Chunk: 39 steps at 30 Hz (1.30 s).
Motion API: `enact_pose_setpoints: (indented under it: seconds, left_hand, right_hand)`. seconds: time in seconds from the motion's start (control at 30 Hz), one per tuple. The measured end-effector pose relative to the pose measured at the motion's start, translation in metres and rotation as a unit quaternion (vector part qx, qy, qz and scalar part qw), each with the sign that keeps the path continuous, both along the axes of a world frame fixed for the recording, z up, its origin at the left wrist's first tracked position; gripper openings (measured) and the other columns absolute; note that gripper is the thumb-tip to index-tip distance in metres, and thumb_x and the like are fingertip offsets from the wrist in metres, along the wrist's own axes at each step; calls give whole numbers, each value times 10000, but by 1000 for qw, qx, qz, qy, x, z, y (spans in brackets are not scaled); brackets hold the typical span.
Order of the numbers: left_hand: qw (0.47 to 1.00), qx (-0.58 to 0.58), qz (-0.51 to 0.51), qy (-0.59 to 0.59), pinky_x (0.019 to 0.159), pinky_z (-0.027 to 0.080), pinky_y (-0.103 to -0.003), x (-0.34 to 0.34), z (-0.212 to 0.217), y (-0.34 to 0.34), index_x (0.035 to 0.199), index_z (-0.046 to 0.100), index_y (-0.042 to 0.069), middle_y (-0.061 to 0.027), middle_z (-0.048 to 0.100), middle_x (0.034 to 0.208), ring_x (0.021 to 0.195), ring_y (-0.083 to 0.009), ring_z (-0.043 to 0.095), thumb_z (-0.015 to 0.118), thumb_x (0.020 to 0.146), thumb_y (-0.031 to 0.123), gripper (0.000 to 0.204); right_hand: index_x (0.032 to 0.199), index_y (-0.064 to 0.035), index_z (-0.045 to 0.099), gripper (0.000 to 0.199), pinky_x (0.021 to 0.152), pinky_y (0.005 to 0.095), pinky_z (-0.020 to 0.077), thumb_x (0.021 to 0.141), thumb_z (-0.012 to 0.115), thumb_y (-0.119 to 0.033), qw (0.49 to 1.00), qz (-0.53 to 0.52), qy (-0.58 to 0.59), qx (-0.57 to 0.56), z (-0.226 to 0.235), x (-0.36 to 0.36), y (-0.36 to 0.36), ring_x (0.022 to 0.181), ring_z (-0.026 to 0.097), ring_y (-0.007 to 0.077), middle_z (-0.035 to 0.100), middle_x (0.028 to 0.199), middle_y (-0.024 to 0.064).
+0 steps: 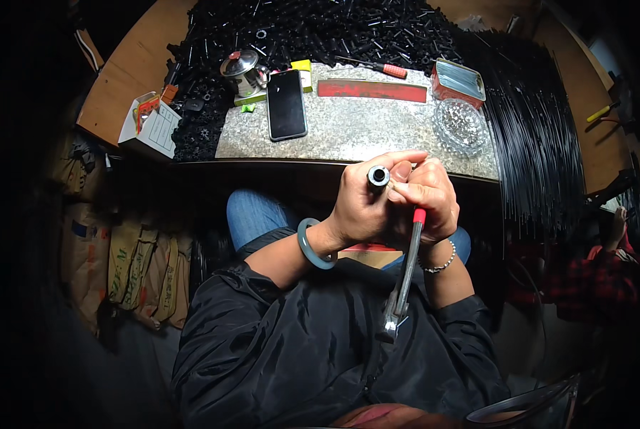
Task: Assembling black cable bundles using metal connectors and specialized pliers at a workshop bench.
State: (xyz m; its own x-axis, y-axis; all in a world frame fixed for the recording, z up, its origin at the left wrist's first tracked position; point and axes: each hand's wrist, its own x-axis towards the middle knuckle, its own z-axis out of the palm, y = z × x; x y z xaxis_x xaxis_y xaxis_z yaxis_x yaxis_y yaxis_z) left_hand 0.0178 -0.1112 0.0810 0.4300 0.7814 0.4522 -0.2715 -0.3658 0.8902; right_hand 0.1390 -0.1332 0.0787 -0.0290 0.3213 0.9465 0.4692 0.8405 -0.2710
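Note:
Both of my hands meet just in front of the table's near edge. My left hand (pixel 354 200), with a bangle on its wrist, is closed around a black tubular part (pixel 378 176) whose round, pale-rimmed open end faces up. Close against it, my right hand (pixel 438 196) is closed on a plier-like metal hand tool (pixel 408 268) with a red-covered handle. The tool's metal head hangs down toward my jacket. My right fingertips are at the tubular part's side; whether they also pinch something small there is hidden.
Behind the metal-topped work surface (pixel 377 129) lies a heap of black parts (pixel 320 32). On it are a phone (pixel 287 106), a red strip (pixel 372 90), a screwdriver (pixel 393 71), a glass dish (pixel 461 127) and a tin (pixel 458 82). Long black rods (pixel 534 136) overhang the right edge.

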Motion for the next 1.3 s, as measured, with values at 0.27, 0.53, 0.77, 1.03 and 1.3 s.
enact_pose_setpoints:
  seconds: [0.27,0.53,0.77,1.03,1.3]
  left_hand:
    - [998,56,26,6,624,436,-216,2,1,3,1131,569,-84,-1,568,738,689,-52,494,625,856,367,531]
    - [999,27,40,-21,768,475,-271,-3,8,10,1198,539,-50,-140,660,979,873,-140,613,596,862,210,429]
    - [990,-107,70,-65,469,309,-187,-21,19,18,1116,603,-38,79,473,622,550,4,386,483,942,103,254]
    - [993,-62,87,-45,413,253,-175,-15,15,20,1161,564,-69,83,390,502,438,13,331,458,951,132,309]
    - [993,-70,95,-16,407,243,-181,-11,17,19,1167,575,-38,86,406,505,432,10,338,476,950,171,317]
  right_hand:
    - [887,-81,613,237,534,275,384,695,750,-109,1000,15,6,-19,1,3,3,537,505,139,540,623,-7]
    - [871,-25,594,256,574,228,437,704,778,-87,911,111,122,-379,42,8,0,612,535,65,593,685,14]
    - [1261,-2,458,330,544,209,446,947,466,-102,780,148,-49,-606,73,43,-29,608,523,66,550,730,13]
    - [1234,26,452,336,671,274,491,923,506,-90,738,176,-132,-638,78,47,-40,691,617,153,614,778,92]
    - [1262,-6,437,399,675,295,467,886,557,-66,744,105,-227,-620,104,51,-41,673,586,209,587,734,119]
